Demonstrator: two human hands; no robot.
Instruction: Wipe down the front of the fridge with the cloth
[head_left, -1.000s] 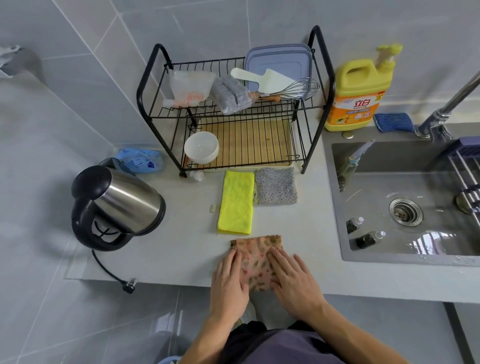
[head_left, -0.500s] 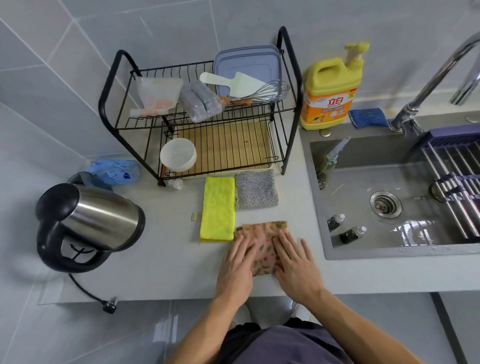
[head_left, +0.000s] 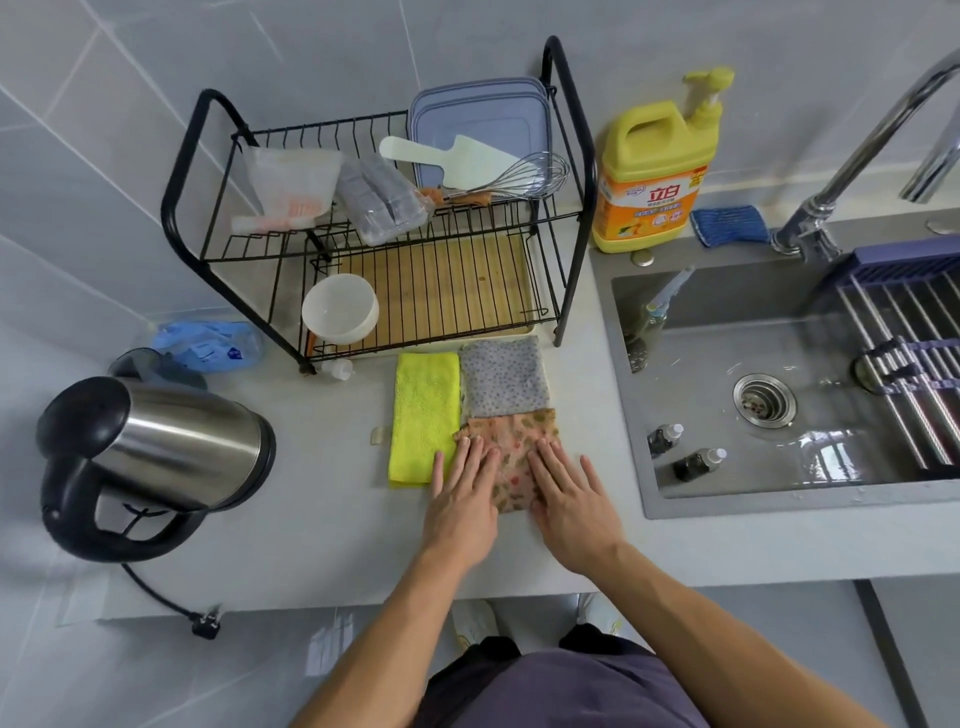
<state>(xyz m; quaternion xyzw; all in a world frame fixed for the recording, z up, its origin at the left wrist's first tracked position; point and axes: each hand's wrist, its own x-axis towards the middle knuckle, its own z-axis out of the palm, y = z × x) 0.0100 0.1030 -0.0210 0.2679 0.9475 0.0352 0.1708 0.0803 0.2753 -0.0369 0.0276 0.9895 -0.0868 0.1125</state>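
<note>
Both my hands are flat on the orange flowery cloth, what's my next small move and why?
Probably curl the fingers of the right hand round the orange flowery cloth and lift it off the grey counter. That hand and the left hand both lie flat on it, gripping nothing, and no fridge is in view.

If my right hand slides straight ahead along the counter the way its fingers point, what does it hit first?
The right hand, flat on the orange patterned cloth, would likely meet the grey dotted cloth lying just beyond it.
</note>
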